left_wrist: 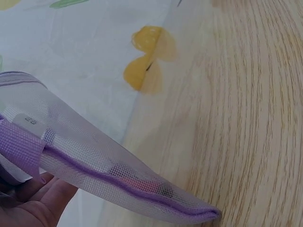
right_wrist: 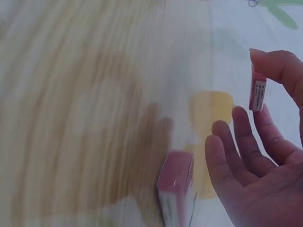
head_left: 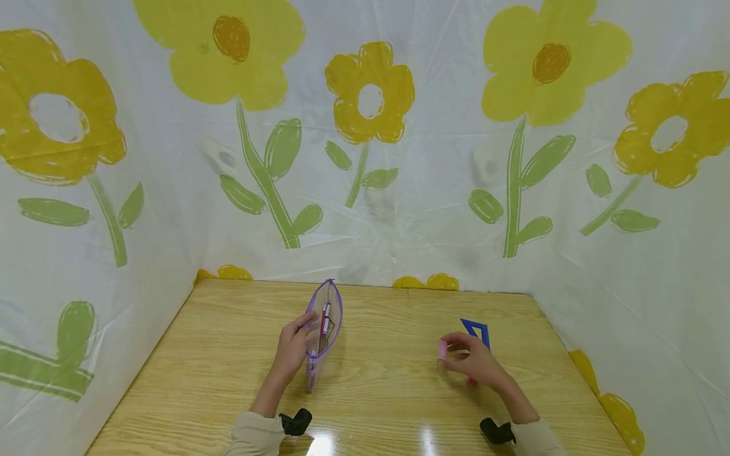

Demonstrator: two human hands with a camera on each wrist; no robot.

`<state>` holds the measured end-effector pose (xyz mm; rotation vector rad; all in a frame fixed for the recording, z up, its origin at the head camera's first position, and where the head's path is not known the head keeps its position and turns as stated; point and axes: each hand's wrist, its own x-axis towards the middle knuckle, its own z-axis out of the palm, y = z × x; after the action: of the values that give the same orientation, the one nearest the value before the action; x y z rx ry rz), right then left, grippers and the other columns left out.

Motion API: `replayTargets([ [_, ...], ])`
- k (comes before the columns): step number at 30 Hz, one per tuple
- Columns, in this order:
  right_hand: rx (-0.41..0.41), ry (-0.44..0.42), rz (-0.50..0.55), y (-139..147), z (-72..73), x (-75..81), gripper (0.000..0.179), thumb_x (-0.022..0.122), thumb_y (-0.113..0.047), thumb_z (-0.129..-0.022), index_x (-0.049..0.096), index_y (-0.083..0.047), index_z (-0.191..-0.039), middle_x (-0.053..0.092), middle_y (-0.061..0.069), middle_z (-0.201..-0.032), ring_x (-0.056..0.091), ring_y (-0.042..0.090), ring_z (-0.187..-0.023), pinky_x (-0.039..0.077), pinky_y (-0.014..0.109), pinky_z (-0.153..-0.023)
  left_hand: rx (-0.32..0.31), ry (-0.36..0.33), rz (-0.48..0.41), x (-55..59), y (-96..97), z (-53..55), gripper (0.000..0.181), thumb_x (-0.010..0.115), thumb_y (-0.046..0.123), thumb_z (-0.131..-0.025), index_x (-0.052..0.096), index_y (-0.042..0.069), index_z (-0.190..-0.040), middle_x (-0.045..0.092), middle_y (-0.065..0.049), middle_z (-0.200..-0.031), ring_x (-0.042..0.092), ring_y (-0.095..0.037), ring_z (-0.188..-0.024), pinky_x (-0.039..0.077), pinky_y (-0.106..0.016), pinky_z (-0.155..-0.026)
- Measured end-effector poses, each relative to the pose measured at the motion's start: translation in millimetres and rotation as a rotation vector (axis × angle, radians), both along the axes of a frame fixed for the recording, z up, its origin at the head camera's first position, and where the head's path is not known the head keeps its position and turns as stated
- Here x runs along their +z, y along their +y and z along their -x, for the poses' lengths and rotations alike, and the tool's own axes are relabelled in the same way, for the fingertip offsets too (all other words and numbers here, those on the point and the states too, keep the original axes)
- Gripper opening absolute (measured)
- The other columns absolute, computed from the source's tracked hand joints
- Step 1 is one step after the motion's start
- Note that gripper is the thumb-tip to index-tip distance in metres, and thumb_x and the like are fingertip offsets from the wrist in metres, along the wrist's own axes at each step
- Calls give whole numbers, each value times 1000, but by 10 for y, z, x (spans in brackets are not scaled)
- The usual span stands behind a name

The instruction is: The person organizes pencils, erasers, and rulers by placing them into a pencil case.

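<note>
On the left, my left hand [head_left: 293, 349] grips the side of a see-through mesh zip pouch [left_wrist: 99, 137] with purple trim. The pouch stands upright with its mouth spread, and a few slim items [head_left: 326, 320], red and white, show inside. My right hand [head_left: 478, 361] pinches a small pink block [right_wrist: 258, 92] with a printed label between thumb and fingertip, raised over the table. Its other fingers are loosely bent. Just behind that hand lies a blue set square [head_left: 485, 332], partly covered by it. A pink-topped box [right_wrist: 176, 179] sits below the hand in the right wrist view.
The wood-grain table [head_left: 228, 354] is enclosed by white cloth walls [head_left: 388, 234] printed with yellow flowers, at the back and both sides. Dark camera mounts [head_left: 295, 422] are worn at both wrists.
</note>
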<state>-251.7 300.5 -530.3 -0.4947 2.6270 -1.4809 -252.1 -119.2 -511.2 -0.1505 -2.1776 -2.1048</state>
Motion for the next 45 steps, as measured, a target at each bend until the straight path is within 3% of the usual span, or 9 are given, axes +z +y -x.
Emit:
replayTargets([
  [10, 36, 52, -11, -232, 78, 20, 44, 81, -19, -88, 65, -5, -126, 68, 13, -119, 65, 23, -107, 60, 24, -86, 4, -11, 25, 17, 9, 2, 45, 28, -4, -103, 43, -17, -144, 48, -34, -146, 47, -48, -137, 45, -56, -112],
  [20, 98, 6, 38, -552, 164, 136, 41, 79, -12, -89, 64, -2, -126, 67, 15, -119, 63, 32, -109, 59, 23, -86, -3, -24, 14, 22, 12, -10, 46, 28, -4, -103, 42, -17, -145, 47, -34, -147, 46, -48, -138, 43, -56, -113],
  [32, 177, 81, 48, -971, 310, 110, 39, 81, -14, -87, 66, -5, -122, 68, 12, -114, 66, 20, -102, 61, 28, -86, -1, -24, -2, 25, 5, -27, 46, 26, -5, -102, 42, -18, -144, 47, -35, -147, 47, -49, -137, 45, -57, -112],
  [40, 192, 77, 28, -1223, 356, 220, 42, 82, -19, -86, 66, -8, -123, 68, 7, -115, 65, 24, -103, 60, 27, -87, -9, -29, -7, 20, 20, -34, 47, 26, -6, -102, 40, -18, -145, 46, -35, -148, 45, -49, -138, 45, -56, -112],
  [45, 204, 108, 25, -1358, 407, 302, 43, 82, -19, -85, 66, -7, -123, 68, 9, -116, 66, 29, -104, 61, 37, -88, -9, -34, -17, 25, 32, -28, 47, 26, -6, -102, 40, -18, -145, 45, -35, -148, 47, -49, -137, 46, -55, -112],
])
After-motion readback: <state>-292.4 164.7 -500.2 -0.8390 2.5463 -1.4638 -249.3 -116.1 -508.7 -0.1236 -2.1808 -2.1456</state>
